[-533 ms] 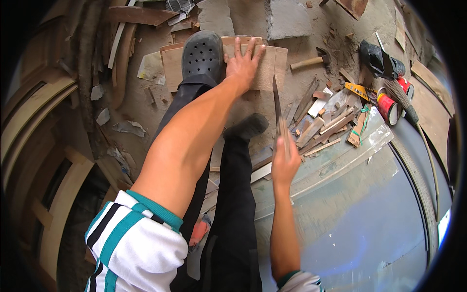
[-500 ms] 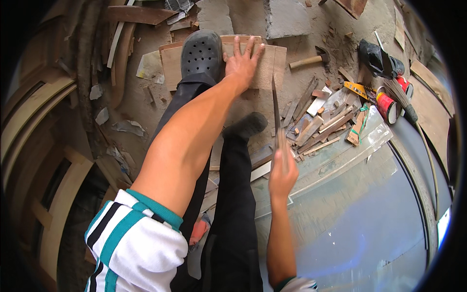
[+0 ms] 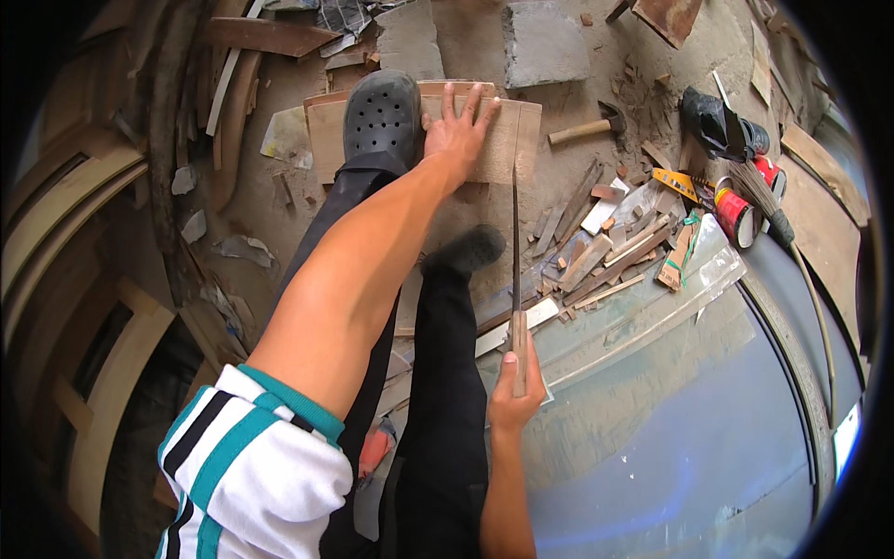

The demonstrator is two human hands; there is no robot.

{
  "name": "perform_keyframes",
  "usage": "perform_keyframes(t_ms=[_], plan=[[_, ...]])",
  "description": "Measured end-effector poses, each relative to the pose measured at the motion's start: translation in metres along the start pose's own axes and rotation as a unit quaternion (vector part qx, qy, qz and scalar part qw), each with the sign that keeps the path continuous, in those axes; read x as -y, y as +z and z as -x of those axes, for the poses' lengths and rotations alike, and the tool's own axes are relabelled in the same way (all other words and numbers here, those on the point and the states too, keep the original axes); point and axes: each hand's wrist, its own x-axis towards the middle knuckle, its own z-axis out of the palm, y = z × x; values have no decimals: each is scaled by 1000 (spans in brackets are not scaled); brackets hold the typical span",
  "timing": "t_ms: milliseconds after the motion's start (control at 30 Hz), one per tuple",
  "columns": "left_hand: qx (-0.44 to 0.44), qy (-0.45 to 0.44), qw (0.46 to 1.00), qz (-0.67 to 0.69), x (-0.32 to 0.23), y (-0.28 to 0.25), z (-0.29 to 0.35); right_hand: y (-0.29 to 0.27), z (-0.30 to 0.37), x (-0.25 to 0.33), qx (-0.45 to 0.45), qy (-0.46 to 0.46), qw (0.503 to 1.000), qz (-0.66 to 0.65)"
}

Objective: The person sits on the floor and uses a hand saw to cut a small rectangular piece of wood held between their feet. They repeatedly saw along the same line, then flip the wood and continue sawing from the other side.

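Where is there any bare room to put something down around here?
Most room: the grey sheet, right of the right hand and below the wood offcuts. A smaller patch of floor lies between the board, the hammer and the offcuts. It's crowded among the offcuts and around the red cans.

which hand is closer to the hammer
Left. The left hand rests on the board, left of the hammer; the right hand, gripping a wooden handle, is farther back toward the body.
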Motion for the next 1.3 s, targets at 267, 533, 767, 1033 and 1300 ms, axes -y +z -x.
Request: perform_keyframes(t_ms=[267, 533, 767, 1033, 1300], plan=[[6, 2, 1000, -2, -4, -2, -3, 38, -100, -15, 36, 19, 999, 6], [43, 4, 999, -9, -12, -16, 1, 22, -58, -28, 32, -19, 999, 24], [41, 2, 999, -25, -3, -8, 0, -9, -55, 18, 41, 12, 999, 6], [22, 20, 999, -22, -13, -12, 0, 27, -140, -11, 82, 69, 993, -55], [12, -4, 1000, -12, -4, -5, -3, -10, -33, 2, 32, 8, 998, -60]])
